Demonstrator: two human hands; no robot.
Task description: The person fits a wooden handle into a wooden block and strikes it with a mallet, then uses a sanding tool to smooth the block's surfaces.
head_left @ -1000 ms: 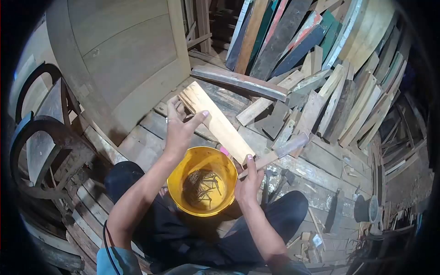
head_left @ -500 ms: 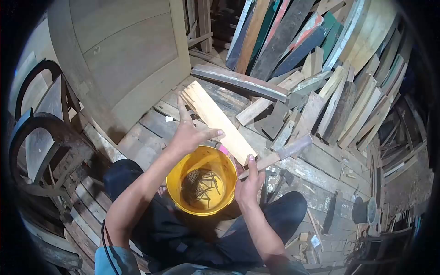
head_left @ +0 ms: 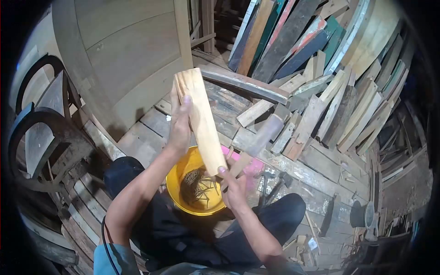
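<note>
A pale wooden block (head_left: 206, 123) is held at a slant above a yellow bucket (head_left: 172, 195). My left hand (head_left: 181, 123) is closed around its upper left side, thumb on the face. My right hand (head_left: 233, 188) grips the lower end, thumb pressed on the corner. That same hand also holds a tool with a flat tan shank and a blurred greyish wide end (head_left: 266, 135), pointing up and right; its exact kind I cannot make out. Inside the bucket lie several nails (head_left: 196, 185). The block hides part of the bucket's rim.
Hammers (head_left: 275, 183) lie on the plank floor (head_left: 311, 183) beside my right knee, near a pink object (head_left: 252, 170). Stacked boards (head_left: 339, 105) lean at the upper right. A wooden panel (head_left: 133, 55) stands at the upper left, with dark curved chair frames (head_left: 36, 123) at the left.
The block has turned more upright and shifted left. My left hand has gone from spread fingers to wrapping its side. My right hand and the tool have moved left, the tool tipping upward.
</note>
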